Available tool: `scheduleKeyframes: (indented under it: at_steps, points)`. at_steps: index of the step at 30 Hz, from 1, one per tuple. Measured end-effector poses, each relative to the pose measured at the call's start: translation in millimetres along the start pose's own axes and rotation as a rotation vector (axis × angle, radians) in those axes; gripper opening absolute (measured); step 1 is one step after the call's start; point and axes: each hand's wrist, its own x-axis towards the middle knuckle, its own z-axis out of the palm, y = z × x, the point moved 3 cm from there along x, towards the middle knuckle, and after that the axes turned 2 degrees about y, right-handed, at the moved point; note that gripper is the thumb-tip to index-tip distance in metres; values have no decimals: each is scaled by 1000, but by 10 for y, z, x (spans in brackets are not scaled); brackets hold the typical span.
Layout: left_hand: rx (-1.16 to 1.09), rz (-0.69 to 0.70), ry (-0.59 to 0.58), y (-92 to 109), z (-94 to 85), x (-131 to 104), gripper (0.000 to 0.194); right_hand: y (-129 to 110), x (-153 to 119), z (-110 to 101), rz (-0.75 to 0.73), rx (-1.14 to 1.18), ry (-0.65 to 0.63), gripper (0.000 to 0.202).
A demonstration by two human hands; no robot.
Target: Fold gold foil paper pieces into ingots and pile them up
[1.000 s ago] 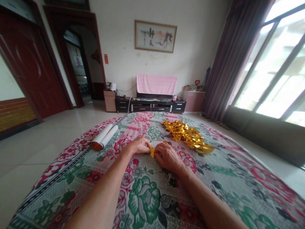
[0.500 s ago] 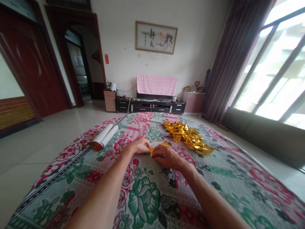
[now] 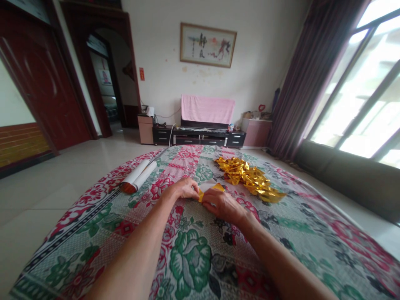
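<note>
A small sheet of gold foil paper point(image 3: 211, 184), white on one face and partly folded, lies on the flowered cloth between my hands. My left hand point(image 3: 187, 188) pinches its left edge, fingers closed. My right hand point(image 3: 222, 202) grips the near side of the paper with bent fingers, hiding part of it. Just beyond and to the right sits a heap of folded gold foil pieces point(image 3: 250, 177). Off to the left lie white rolls point(image 3: 139, 176) of sheet material, with an orange-gold inner face showing at the near end.
The round table wears a flowered cloth point(image 3: 190, 256) in red, green and grey. Beyond it stands a low black cabinet point(image 3: 200, 137) with a pink towel point(image 3: 208, 109) over something on top. A curtain point(image 3: 325, 79) and window are at the right, a red door point(image 3: 43, 83) at the left.
The view has shifted slightly. Both hands stay on the gold foil paper in nearly the same pose; the heap and the rolls lie where they were.
</note>
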Motion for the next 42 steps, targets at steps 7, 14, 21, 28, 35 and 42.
scheduleKeyframes:
  at_steps: [7,14,21,28,35,42]
  points:
    - [-19,7,-4,-14,1,13,27,-37,-15,50,50,-69,67,15]
    - [-68,13,-16,-24,-6,5,26,25,18,116,240,-24,194,12]
    - [-56,16,-34,-33,-10,1,29,110,34,182,336,-48,249,13]
    - [-52,-11,-31,2,-7,-20,30,151,63,183,416,-104,255,14]
    - [-38,-17,-37,-24,5,-4,32,156,95,182,459,-106,236,15]
    - [-14,-26,-37,-24,-4,7,33,210,110,208,476,-83,225,15]
